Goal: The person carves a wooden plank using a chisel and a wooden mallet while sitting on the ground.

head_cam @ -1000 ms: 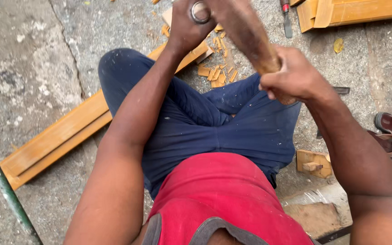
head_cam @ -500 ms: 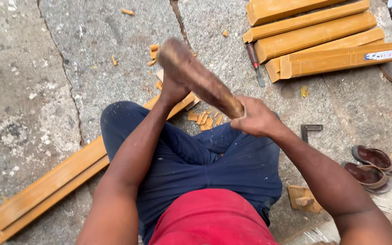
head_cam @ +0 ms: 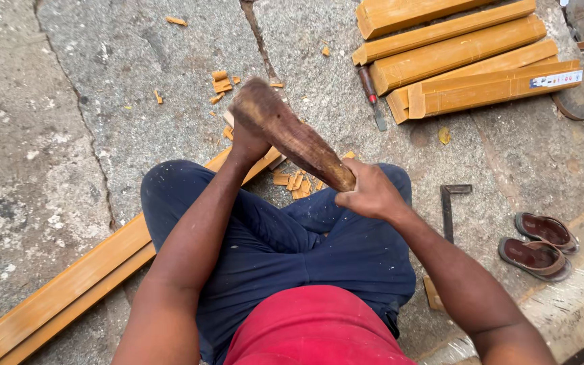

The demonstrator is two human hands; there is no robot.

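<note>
Right hand [head_cam: 371, 196] grips the wooden mallet [head_cam: 290, 135]; left hand [head_cam: 248, 145] (mostly hidden) maybe holds something on the plank [head_cam: 69, 290]. Stacked planks [head_cam: 461, 57] lie near.

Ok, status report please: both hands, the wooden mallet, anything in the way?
Right hand gripping mallet handle. Left hand mostly hidden behind mallet head, on long plank. Wood chips scattered beside plank; nothing blocking.

small white rectangular label [head_cam: 555, 79] with colour marks, on end of stacked wooden plank [head_cam: 495, 84], upper right
</note>
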